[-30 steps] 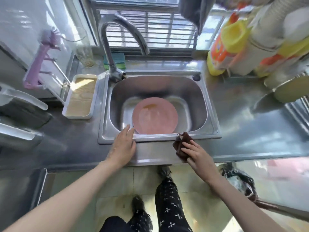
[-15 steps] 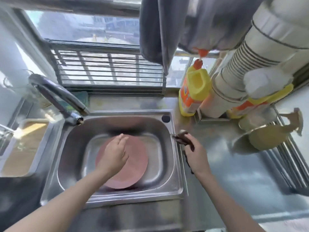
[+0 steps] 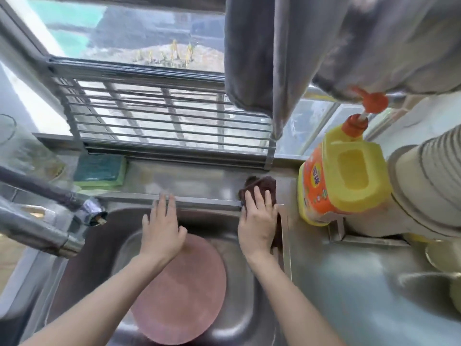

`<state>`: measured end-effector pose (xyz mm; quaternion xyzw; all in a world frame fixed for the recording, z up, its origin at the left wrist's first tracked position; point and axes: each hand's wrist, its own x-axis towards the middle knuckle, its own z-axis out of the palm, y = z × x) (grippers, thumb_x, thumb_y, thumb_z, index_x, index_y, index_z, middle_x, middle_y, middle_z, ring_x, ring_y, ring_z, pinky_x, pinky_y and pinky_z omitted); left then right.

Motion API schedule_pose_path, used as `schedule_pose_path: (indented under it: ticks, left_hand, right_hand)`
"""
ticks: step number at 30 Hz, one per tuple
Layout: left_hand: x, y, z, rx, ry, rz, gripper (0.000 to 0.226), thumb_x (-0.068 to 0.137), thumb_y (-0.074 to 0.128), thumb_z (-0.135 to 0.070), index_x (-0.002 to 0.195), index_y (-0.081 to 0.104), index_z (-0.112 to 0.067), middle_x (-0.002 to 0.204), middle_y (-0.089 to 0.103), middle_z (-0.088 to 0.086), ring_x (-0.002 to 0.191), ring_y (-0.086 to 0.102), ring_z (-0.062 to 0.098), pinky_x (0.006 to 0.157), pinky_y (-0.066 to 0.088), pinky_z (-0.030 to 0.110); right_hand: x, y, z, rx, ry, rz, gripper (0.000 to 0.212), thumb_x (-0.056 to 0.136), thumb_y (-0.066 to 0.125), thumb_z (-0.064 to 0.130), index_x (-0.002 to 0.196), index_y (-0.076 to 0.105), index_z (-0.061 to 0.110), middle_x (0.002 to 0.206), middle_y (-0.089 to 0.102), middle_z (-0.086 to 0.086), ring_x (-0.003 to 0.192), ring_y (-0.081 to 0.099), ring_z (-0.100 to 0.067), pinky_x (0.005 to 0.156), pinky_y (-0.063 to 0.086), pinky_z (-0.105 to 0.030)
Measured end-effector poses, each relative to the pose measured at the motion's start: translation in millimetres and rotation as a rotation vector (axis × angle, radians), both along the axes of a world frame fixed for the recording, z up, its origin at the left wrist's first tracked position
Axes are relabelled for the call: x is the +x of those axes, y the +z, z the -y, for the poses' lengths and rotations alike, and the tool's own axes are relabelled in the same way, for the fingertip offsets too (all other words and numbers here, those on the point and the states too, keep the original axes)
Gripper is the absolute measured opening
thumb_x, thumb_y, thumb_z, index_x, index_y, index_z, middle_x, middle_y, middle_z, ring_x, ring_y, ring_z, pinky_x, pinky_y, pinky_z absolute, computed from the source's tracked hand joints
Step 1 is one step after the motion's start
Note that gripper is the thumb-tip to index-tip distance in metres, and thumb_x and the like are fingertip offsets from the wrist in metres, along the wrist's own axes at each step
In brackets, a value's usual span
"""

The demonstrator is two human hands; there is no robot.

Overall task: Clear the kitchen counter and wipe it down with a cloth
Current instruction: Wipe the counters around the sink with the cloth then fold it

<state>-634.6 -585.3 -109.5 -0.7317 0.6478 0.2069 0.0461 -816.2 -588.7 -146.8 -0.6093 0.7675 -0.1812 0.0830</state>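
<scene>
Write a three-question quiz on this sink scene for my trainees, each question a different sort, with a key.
1. True or false: the right hand presses a brown cloth at the sink's back right corner.
2. What lies in the sink? A) pink plate B) glass C) pan
3. Fill in: the left hand's fingertips rest on the sink's back ____.

Key
1. True
2. A
3. Rim
</scene>
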Motion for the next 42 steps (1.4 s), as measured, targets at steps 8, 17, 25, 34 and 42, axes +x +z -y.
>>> schedule_pose_path:
  ticks: [8,17,25,34,42]
  left_hand:
    - [9.1,1.6,5.3,0.083,-0.042,0.044,0.073,0.089,0.041,-0.023,0.146,-0.004,-0.018,0.157,-0.008,0.003,0.145,-0.001,0.024,0.115,0.013,0.05]
    - [17.6,0.2,-0.3,-0.008,-0.072,0.016,0.073,0.085,0.046,-0.016,0.147,0.007,-0.014,0.157,0.004,0.007,0.144,0.007,0.027,0.112,0.021,0.049]
    - [46.5,-4.2,-11.9,-0.062,0.062,-0.029,0.072,0.086,0.045,-0.015,0.146,0.007,-0.006,0.156,0.002,0.015,0.144,0.005,0.028,0.115,0.016,0.046]
    - [50.5,-5.3,-46.7,-0.095,0.154,-0.107,0.071,0.089,0.039,-0.015,0.146,-0.002,-0.011,0.156,-0.012,0.008,0.144,-0.008,0.021,0.115,-0.002,0.034]
    - [45.8,-1.5,-54.8,-0.109,0.133,-0.165,0.068,0.087,0.042,-0.01,0.146,0.008,-0.01,0.156,-0.001,0.007,0.145,0.002,0.024,0.114,0.019,0.035]
  right_hand:
    - [17.7,26.4,24.1,0.235,0.528,0.085,0.06,0.081,0.044,-0.005,0.135,0.046,0.02,0.148,0.038,0.003,0.143,0.019,-0.023,0.115,0.012,-0.042]
    - [-63.9,24.2,24.7,0.286,0.152,-0.089,0.058,0.085,0.042,-0.008,0.138,0.042,0.014,0.151,0.031,-0.004,0.142,0.019,-0.032,0.115,0.021,-0.042]
    - [23.2,6.6,41.7,0.076,0.407,-0.086,0.053,0.076,0.063,-0.007,0.127,0.055,0.006,0.134,0.054,-0.012,0.129,0.042,-0.04,0.106,0.03,-0.048]
    - [154.6,19.4,98.2,0.237,0.991,0.098,0.052,0.093,0.039,0.003,0.143,0.032,0.013,0.154,0.026,-0.002,0.145,0.01,-0.023,0.117,0.006,-0.037]
    - [126.9,12.4,102.3,0.261,1.055,0.049,0.045,0.094,0.039,0.006,0.135,0.049,0.022,0.147,0.038,0.008,0.144,0.014,-0.016,0.117,0.012,-0.042]
